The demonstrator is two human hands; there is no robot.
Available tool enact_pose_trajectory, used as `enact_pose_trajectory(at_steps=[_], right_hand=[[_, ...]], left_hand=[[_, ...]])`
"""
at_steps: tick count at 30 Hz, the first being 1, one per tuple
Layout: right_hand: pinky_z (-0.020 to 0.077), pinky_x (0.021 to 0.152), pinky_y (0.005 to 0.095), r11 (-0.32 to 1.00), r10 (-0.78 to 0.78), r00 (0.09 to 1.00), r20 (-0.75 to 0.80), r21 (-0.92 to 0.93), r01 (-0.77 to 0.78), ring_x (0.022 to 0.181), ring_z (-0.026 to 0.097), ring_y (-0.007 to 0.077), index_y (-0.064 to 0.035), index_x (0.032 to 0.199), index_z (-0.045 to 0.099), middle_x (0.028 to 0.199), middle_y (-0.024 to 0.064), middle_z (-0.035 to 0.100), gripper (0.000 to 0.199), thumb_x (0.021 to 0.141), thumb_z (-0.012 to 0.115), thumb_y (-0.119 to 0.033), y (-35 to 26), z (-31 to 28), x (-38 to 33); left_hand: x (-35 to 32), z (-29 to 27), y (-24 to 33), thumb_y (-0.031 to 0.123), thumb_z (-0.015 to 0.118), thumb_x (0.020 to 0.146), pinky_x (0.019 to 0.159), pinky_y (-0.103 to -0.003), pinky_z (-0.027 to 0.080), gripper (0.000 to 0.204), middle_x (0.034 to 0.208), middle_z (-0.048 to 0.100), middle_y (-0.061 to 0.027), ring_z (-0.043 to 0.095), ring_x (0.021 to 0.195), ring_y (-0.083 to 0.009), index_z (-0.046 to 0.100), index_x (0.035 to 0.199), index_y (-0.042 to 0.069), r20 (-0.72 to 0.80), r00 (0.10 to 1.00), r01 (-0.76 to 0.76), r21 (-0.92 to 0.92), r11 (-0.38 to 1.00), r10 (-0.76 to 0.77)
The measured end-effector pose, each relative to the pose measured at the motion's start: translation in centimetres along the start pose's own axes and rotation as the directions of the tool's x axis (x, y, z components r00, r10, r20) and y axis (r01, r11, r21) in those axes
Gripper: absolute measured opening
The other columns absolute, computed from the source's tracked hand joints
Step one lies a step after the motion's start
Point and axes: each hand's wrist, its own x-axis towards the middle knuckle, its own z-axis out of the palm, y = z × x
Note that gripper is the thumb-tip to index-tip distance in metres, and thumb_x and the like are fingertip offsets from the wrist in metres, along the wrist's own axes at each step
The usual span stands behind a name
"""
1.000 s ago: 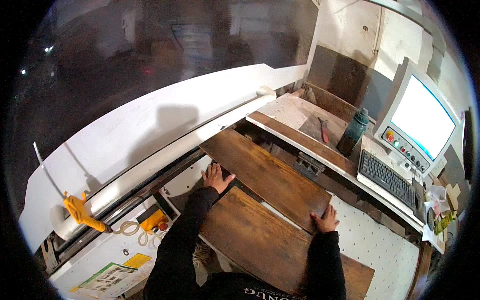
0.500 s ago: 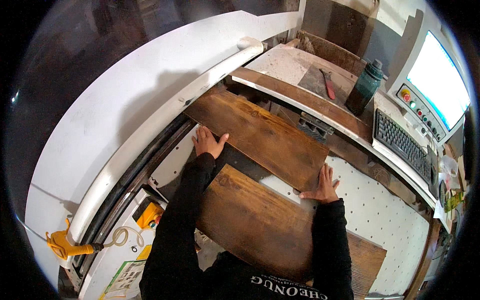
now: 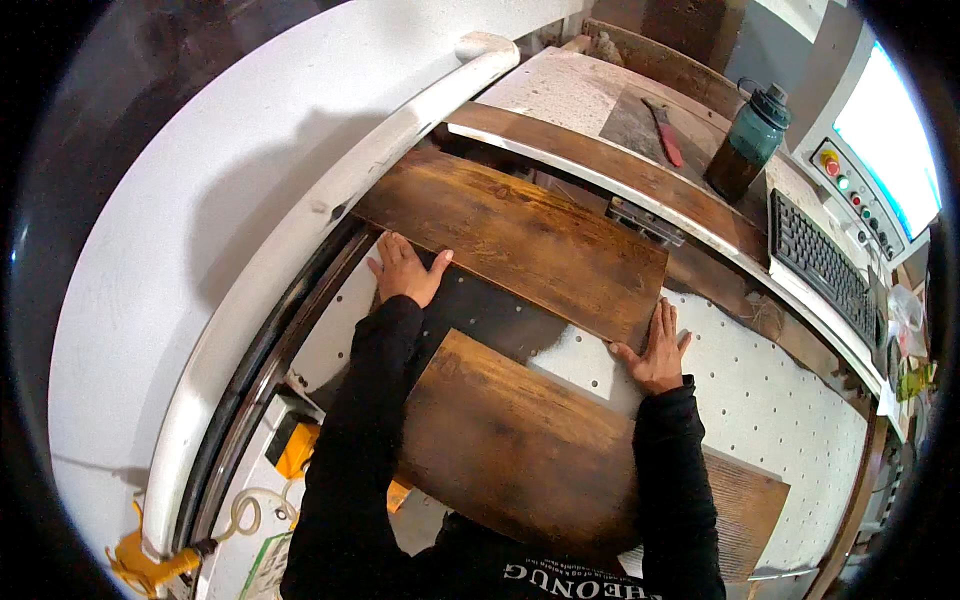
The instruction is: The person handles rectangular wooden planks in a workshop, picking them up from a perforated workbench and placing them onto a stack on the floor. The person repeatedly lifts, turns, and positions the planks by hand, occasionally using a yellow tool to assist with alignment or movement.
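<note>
dim workshop, white perforated machine bed (image 3: 790,400), lit monitor (image 3: 895,140), keyboard (image 3: 820,265)

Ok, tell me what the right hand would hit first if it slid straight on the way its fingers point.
The right hand already touches the near corner of the far wooden board. Straight on, it would likely slide over that board and meet the machine's brown rail beyond; depth is unclear.

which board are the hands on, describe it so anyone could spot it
On the white perforated machine bed, two brown wood-grain boards lie. It is the far board, with the left hand and right hand at its near edge; the near board lies under the forearms.
</note>
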Motion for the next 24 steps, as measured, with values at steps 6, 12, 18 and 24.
enact_pose_trajectory(at_steps=[6,12,18,24], right_hand=[[0.0047,0.101,0.0667,0.998,-0.029,0.998,-0.049,-0.052,0.026,0.138,0.014,0.0356,-0.0001,0.142,0.016,0.148,0.0210,0.019,0.114,0.065,0.058,-0.073,-0.4,-0.5,-0.3],[0.0056,0.103,0.0639,0.995,-0.058,0.997,-0.054,-0.086,0.054,0.138,0.016,0.0343,-0.0010,0.142,0.018,0.147,0.0200,0.020,0.111,0.066,0.058,-0.072,-0.2,0.0,-0.4],[0.0077,0.103,0.0641,0.993,-0.104,0.992,-0.071,-0.072,0.099,0.137,0.018,0.0343,-0.0037,0.142,0.019,0.147,0.0189,0.022,0.114,0.062,0.056,-0.077,0.2,-0.8,0.2],[0.0116,0.101,0.0658,0.981,-0.180,0.976,-0.126,-0.089,0.170,0.134,0.025,0.0360,-0.0049,0.141,0.025,0.143,0.0218,0.028,0.111,0.062,0.055,-0.077,2.5,1.6,0.9]], left_hand=[[0.0,0.3,-0.9,0.067,0.042,0.082,0.108,-0.056,0.013,0.099,0.146,0.018,-0.0249,0.012,0.138,-0.0339,0.020,0.136,-0.013,-0.029,0.997,-0.078,-0.045,0.996,0.077],[0.1,0.3,-1.2,0.067,0.042,0.082,0.108,-0.054,0.014,0.099,0.143,0.021,-0.0288,0.016,0.136,-0.0378,0.022,0.135,-0.014,-0.041,0.992,-0.120,-0.048,0.992,0.118],[0.7,1.1,-1.0,0.067,0.043,0.081,0.106,-0.054,0.017,0.098,0.141,0.024,-0.0305,0.019,0.135,-0.0400,0.026,0.133,-0.015,-0.098,0.985,-0.144,-0.040,0.989,0.139],[1.0,2.7,-2.3,0.065,0.051,0.078,0.104,-0.058,0.022,0.095,0.138,0.028,-0.0313,0.023,0.133,-0.0411,0.035,0.127,-0.015,-0.221,0.959,-0.195,-0.065,0.979,0.177]])
